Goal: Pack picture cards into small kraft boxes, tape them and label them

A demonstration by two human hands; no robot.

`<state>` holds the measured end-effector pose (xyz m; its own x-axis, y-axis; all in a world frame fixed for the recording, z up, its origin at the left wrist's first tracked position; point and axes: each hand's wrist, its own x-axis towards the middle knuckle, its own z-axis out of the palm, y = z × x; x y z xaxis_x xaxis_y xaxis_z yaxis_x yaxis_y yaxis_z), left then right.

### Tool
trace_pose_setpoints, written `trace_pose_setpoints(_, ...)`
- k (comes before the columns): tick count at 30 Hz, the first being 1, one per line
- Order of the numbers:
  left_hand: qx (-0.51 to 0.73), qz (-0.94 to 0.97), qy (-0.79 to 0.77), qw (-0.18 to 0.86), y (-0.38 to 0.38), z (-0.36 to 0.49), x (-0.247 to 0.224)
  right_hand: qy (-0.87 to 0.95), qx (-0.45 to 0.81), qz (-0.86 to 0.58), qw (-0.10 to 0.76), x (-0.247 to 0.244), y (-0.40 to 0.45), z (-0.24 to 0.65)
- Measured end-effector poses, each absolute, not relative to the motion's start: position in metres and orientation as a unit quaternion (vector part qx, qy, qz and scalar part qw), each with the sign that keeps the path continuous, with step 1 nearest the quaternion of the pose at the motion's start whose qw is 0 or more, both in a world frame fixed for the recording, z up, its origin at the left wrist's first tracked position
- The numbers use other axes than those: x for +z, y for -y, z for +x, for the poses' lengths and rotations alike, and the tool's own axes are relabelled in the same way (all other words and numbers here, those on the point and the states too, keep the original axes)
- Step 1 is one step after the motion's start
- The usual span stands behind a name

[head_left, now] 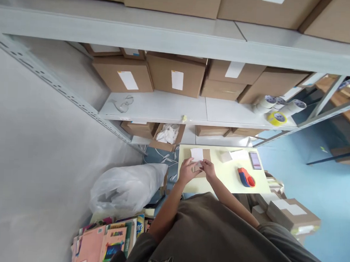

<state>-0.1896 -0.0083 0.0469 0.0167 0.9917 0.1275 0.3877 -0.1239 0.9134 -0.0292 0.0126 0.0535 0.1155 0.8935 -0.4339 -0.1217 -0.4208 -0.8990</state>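
Note:
A flat brown cardboard piece [206, 153] lies on the pale yellow table [225, 184], with a white paper [196, 154] over its left part. My left hand [187, 170] rests at the paper's lower left, its thumb and fingers apart. On the right, my right hand [208, 168] has its fingers bent together at the paper's lower right edge. The small thing between its fingertips, if any, is too small to tell. Further right are a white box [227, 157], a red and blue tape dispenser [245, 177] and a purple, blurred-out rectangle [254, 161].
Shelves [176, 107] with cardboard boxes stand ahead, with tape rolls [277, 118] at the right. A big plastic bag [125, 187] and stacked books [92, 246] are at lower left. More cartons [293, 217] stand right of the table.

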Motion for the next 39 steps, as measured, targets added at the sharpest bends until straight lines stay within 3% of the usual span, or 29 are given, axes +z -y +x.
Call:
trace_pose_setpoints(7, 0.407, 0.398, -0.659, 0.491, 0.019, -0.161, 0.007, 0.282, 0.599, -0.633, 0.401, 0.016, 0.018, 0.004)
trace_pose_setpoints(18, 0.291, 0.418, -0.761, 0.401, 0.033, -0.128, -0.021, 0.438, 0.431, -0.734, 0.288, -0.029, 0.013, 0.028)
trace_pose_setpoints(29, 0.204, 0.428, -0.808, 0.350, 0.032, -0.117, -0.022, 0.492, 0.417, -0.748, 0.157, -0.044, 0.004, 0.027)
trace_pose_setpoints(39, 0.027, 0.443, -0.858, 0.260, 0.030, -0.108, -0.008, 0.592, 0.398, -0.701, -0.023, -0.030, 0.002, 0.031)
